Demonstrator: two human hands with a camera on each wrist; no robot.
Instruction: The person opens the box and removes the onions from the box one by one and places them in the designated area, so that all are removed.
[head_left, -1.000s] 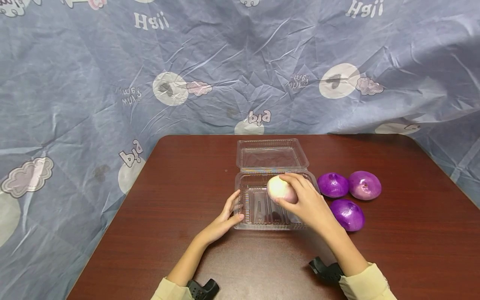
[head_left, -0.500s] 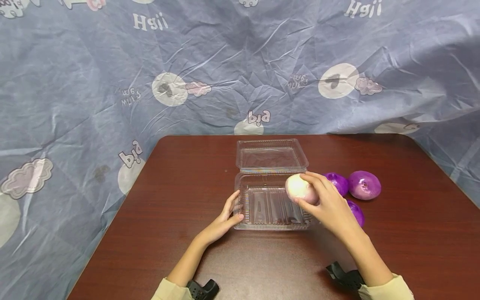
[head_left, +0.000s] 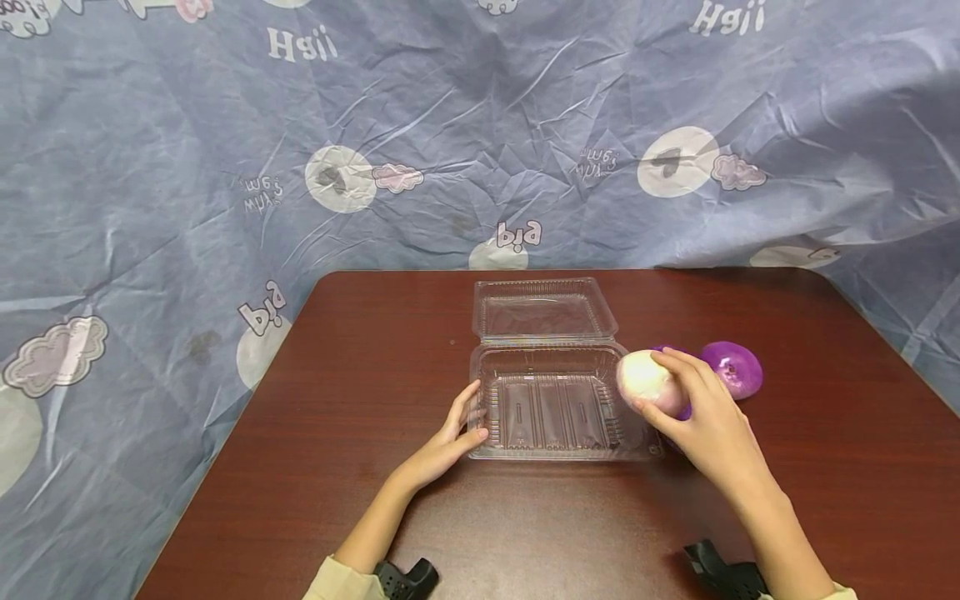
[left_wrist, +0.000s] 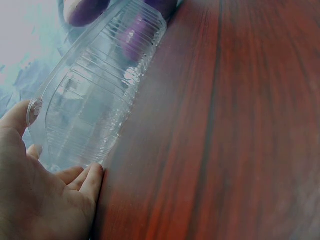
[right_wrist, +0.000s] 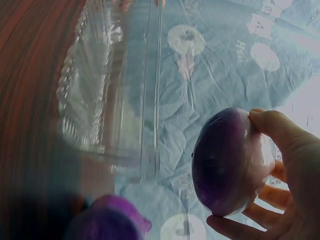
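My right hand (head_left: 708,425) holds a glossy purple onion (head_left: 648,382) with a pale, whitish side, thumb and fingers spread around it. In the right wrist view the onion (right_wrist: 225,162) shows its dark purple side, clear of the table. Left of it sits a clear plastic container (head_left: 562,454) with its lid (head_left: 543,312) folded back. My left hand (head_left: 442,446) grips the container's left side; in the left wrist view the thumb is at the rim and the other fingers are low on the wall. No onion lies inside the container.
Right of the container lies a purple onion (head_left: 738,368) on the brown table (head_left: 337,375). Other onions there are mostly hidden behind my right hand; one onion (right_wrist: 107,220) shows low in the right wrist view. A printed blue-grey cloth (head_left: 450,100) hangs behind the table.
My right hand has moved right with the onion, from above the container to just beyond its right edge, now covering the onions on the table. The left hand and container have stayed put.
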